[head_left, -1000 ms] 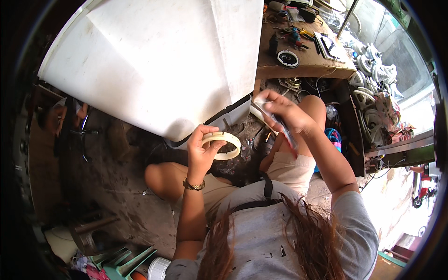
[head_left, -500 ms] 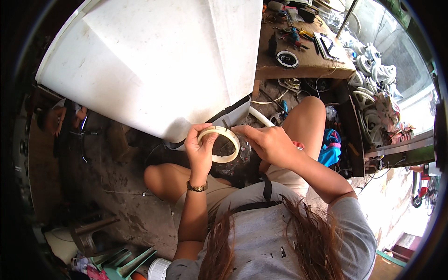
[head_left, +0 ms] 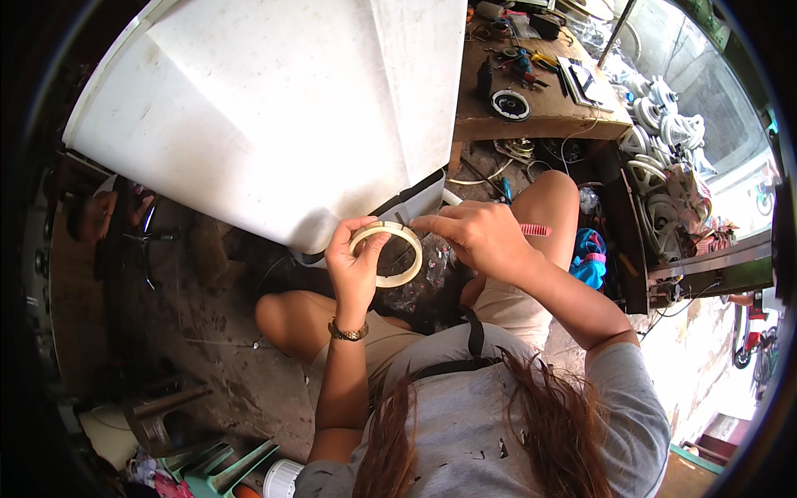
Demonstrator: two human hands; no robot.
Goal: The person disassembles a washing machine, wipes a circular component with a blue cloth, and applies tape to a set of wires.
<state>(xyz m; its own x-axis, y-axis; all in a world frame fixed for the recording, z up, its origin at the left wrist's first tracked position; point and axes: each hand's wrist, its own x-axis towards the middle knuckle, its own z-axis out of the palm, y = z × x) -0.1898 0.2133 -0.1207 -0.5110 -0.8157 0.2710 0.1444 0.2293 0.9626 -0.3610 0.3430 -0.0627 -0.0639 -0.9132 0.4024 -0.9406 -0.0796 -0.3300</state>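
My left hand (head_left: pixel 352 259) pinches a cream-coloured ring (head_left: pixel 413 267) at its upper left, with the thumb inside and the fingers around the outside. Short dark marks or notches show along the ring's top edge. My right hand (head_left: pixel 481 236) is closed, its fingertips close to the ring's upper right rim. A ridged red handle (head_left: pixel 536 230) sticks out behind this hand and seems to belong to a tool in its grip. The tool's working end is hidden or too small to make out.
A large white panel (head_left: pixel 282 108) stands just ahead. A wooden workbench (head_left: pixel 540 128) at the far right carries tools and a black-and-white wheel (head_left: pixel 510 105). White wheels (head_left: pixel 664 124) are piled at right. A blue cloth (head_left: pixel 588 259) lies beside my right knee. Another person (head_left: pixel 104 212) is at far left.
My right hand has shifted slightly up and left, and the red handle has risen with it into fuller view. The ring and my left hand have moved slightly left.
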